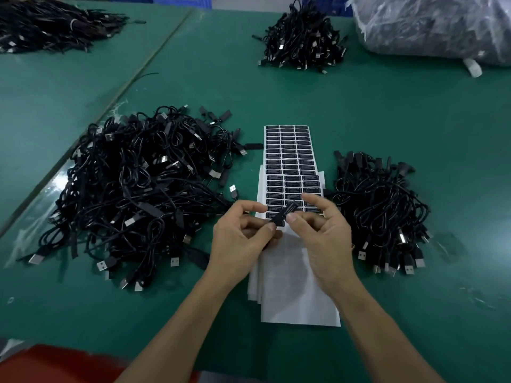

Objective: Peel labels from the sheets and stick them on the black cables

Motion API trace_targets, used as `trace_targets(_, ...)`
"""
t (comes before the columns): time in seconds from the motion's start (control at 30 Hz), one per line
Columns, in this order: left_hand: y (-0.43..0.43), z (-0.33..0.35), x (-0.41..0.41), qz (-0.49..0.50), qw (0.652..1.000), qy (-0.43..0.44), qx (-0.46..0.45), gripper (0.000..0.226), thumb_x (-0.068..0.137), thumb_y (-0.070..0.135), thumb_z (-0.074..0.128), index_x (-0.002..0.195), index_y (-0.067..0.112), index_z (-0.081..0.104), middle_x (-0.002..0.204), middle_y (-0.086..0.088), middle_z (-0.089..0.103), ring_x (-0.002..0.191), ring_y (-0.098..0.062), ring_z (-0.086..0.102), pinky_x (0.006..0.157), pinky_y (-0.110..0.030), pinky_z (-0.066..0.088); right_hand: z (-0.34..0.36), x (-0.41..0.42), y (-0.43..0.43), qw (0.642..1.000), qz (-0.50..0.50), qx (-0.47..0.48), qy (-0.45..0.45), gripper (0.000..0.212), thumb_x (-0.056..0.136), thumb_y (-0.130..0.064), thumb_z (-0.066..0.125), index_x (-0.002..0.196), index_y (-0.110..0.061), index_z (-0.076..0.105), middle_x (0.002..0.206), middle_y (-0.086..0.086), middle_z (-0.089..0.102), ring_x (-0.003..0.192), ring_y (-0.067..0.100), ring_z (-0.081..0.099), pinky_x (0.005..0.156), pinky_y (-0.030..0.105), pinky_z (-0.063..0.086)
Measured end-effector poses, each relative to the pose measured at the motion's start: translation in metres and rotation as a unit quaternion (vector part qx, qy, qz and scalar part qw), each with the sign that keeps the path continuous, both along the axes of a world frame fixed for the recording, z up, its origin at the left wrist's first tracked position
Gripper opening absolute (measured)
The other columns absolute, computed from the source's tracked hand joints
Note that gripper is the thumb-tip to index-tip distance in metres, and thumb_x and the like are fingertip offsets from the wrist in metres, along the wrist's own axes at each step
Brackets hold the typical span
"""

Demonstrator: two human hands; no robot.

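Observation:
A stack of white sheets (290, 167) carrying rows of small black labels lies in the middle of the green table. Above its near half my left hand (243, 239) and my right hand (320, 230) meet. Between their thumbs and fingertips they pinch a small black label (284, 214), tilted up to the right. Whether a cable runs under the label I cannot tell. A big heap of black cables (138, 189) lies to the left of the sheets. A smaller bundle of black cables (381, 208) lies to the right.
Another cable pile (304, 40) sits at the far middle, and one more cable heap (49, 26) at the far left across a table seam. A clear plastic bag (437, 26) of cables fills the far right corner. Something red (55, 366) shows at the near left edge.

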State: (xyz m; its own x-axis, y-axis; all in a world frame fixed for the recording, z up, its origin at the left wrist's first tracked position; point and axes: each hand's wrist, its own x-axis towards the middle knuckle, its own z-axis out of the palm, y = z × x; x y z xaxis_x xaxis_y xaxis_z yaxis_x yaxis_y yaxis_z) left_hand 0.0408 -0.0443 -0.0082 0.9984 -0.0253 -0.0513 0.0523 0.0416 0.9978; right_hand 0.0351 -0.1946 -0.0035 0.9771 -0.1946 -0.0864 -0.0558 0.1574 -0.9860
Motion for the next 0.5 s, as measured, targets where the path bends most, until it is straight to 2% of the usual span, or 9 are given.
trace_targets(0.13, 0.0029, 0.0007, 0.0, -0.012, 1.0, 0.012, -0.018, 0.027, 0.088, -0.009, 0.068, 0.102, 0.013, 0.061, 0.083, -0.015, 0.075, 0.079, -0.025, 0.077, 0.065, -0.02, 0.056, 0.0026, -0.0003, 0.0006, 1.0, 0.004, 0.003, -0.017, 0.022, 0.085, -0.004, 0.077, 0.095, -0.023, 0.072, 0.078, -0.005, 0.074, 0.075, 0.006, 0.068, 0.072, 0.016, 0.053)
trace_targets(0.23, 0.0057, 0.0018, 0.0012, -0.029, 0.999, 0.021, -0.028, 0.028, 0.087, -0.01, 0.069, 0.106, 0.011, 0.065, 0.084, -0.014, 0.076, 0.08, -0.024, 0.077, 0.067, -0.02, 0.056, 0.0044, -0.0009, 0.0024, 0.999, 0.011, -0.01, -0.034, 0.028, 0.085, -0.003, 0.076, 0.082, -0.03, 0.076, 0.077, -0.008, 0.073, 0.074, 0.004, 0.066, 0.071, 0.015, 0.052)
trace_targets(0.4, 0.0079, 0.0052, 0.0049, -0.091, 0.995, 0.043, -0.001, 0.042, 0.083, -0.008, 0.074, 0.117, 0.016, 0.068, 0.083, -0.009, 0.07, 0.08, -0.02, 0.072, 0.078, -0.024, 0.057, 0.0064, -0.0011, 0.003, 0.999, 0.017, -0.01, -0.042, 0.032, 0.088, -0.002, 0.072, 0.079, -0.032, 0.077, 0.075, -0.008, 0.073, 0.071, 0.004, 0.067, 0.068, 0.015, 0.051)
trace_targets(0.5, 0.0079, 0.0089, 0.0069, -0.111, 0.992, 0.06, -0.005, 0.042, 0.087, -0.009, 0.069, 0.124, 0.01, 0.065, 0.083, -0.008, 0.072, 0.079, -0.017, 0.073, 0.074, -0.02, 0.055, 0.0073, -0.0013, 0.003, 0.999, 0.019, -0.013, -0.037, 0.032, 0.089, -0.003, 0.071, 0.079, -0.032, 0.077, 0.076, -0.005, 0.074, 0.07, 0.004, 0.067, 0.066, 0.015, 0.051)
